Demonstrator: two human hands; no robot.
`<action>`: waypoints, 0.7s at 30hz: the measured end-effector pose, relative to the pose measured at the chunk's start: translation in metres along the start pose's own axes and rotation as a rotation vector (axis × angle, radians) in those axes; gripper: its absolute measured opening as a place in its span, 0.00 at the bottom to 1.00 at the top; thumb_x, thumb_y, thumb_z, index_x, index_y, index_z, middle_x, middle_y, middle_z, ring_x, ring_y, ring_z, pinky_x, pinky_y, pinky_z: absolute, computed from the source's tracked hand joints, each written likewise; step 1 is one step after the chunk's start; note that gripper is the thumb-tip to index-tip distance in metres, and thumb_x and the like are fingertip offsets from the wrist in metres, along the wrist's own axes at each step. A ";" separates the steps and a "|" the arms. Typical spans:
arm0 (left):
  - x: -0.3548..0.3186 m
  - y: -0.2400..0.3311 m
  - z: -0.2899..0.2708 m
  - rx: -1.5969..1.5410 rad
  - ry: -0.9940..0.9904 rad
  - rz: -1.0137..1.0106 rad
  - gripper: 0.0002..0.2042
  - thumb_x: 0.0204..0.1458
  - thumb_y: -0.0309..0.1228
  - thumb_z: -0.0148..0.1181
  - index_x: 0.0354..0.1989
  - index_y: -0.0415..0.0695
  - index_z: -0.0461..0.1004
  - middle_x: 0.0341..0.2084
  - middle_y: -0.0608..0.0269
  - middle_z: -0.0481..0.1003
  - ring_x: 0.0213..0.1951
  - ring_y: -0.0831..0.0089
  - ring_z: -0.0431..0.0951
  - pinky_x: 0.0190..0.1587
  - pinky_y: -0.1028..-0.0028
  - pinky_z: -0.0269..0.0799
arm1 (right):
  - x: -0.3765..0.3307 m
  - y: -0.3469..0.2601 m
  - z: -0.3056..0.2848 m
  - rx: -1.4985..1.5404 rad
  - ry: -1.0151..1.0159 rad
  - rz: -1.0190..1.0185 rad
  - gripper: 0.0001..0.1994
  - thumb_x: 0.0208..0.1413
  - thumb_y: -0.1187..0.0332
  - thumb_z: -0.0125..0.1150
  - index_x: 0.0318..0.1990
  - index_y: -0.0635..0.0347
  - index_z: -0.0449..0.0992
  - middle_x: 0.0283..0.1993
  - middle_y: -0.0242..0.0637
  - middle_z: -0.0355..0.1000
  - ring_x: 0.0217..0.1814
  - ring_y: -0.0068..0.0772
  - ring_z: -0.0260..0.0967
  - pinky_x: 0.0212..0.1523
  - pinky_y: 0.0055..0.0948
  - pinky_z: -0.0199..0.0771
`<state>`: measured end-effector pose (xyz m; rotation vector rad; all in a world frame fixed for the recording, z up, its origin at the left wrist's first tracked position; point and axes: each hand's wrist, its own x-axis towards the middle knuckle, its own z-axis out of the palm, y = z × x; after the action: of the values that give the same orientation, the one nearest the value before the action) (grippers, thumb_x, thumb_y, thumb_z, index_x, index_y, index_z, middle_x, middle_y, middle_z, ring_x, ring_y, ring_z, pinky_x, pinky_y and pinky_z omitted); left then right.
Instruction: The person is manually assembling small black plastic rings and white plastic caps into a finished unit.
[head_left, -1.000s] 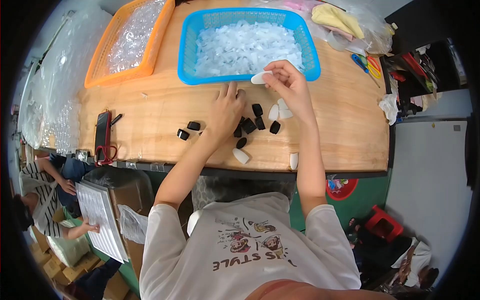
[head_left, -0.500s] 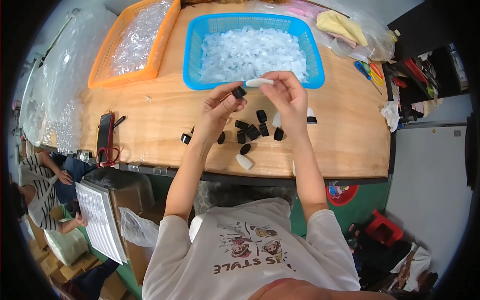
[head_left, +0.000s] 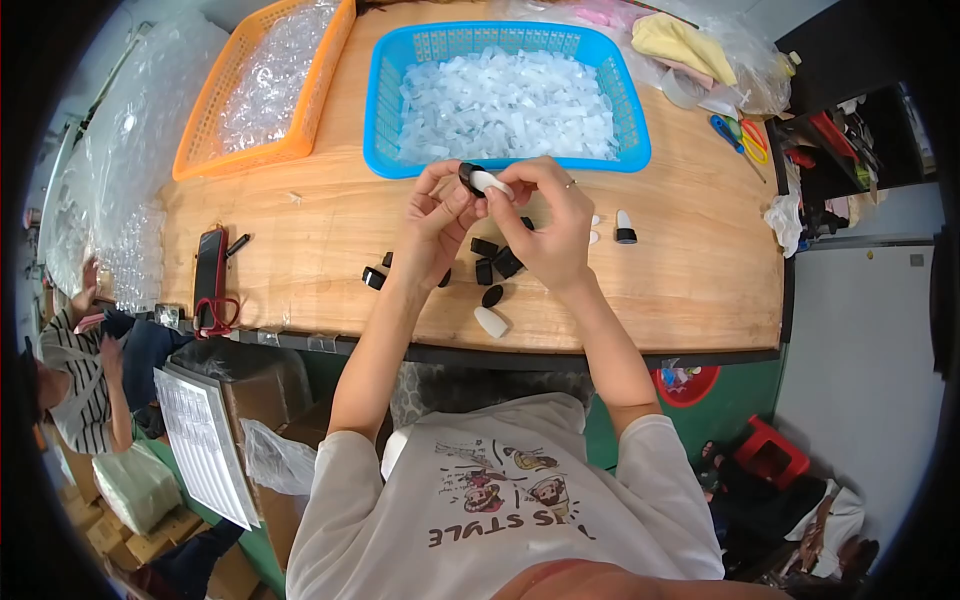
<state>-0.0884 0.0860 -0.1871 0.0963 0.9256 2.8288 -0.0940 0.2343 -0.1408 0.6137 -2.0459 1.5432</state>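
while raised above the table, both hands, fingers meeting.

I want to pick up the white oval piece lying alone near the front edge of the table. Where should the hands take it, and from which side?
Probably grip the white oval piece across its narrow middle, coming straight down from above. It lies flat on the wooden table, long axis slanted, and its long sides look free; one black cap sits just behind its far end.

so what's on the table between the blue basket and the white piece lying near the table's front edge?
Head view: both hands, left hand and right hand, joining a black cap and white piece, over loose black caps.
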 end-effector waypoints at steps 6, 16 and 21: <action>-0.002 0.001 0.003 0.038 0.019 0.003 0.13 0.56 0.22 0.56 0.49 0.43 0.67 0.37 0.60 0.76 0.37 0.72 0.77 0.44 0.73 0.75 | 0.000 -0.001 0.000 -0.054 -0.013 -0.018 0.06 0.47 0.77 0.63 0.32 0.60 0.72 0.28 0.34 0.70 0.27 0.28 0.69 0.27 0.25 0.68; -0.003 0.003 0.007 0.171 0.038 -0.020 0.07 0.60 0.27 0.51 0.45 0.40 0.69 0.39 0.61 0.76 0.40 0.77 0.78 0.44 0.78 0.76 | -0.001 0.004 -0.001 -0.059 -0.079 -0.012 0.07 0.48 0.78 0.63 0.34 0.62 0.72 0.31 0.38 0.70 0.29 0.33 0.72 0.29 0.27 0.72; -0.003 0.000 0.000 0.282 0.069 0.009 0.05 0.61 0.28 0.50 0.42 0.42 0.69 0.35 0.60 0.77 0.39 0.73 0.79 0.42 0.75 0.77 | 0.000 0.004 0.001 -0.069 -0.117 -0.015 0.08 0.47 0.76 0.64 0.36 0.62 0.73 0.34 0.38 0.70 0.34 0.36 0.71 0.34 0.29 0.72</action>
<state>-0.0853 0.0851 -0.1873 0.0371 1.3375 2.7054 -0.0965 0.2347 -0.1438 0.7056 -2.1661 1.4529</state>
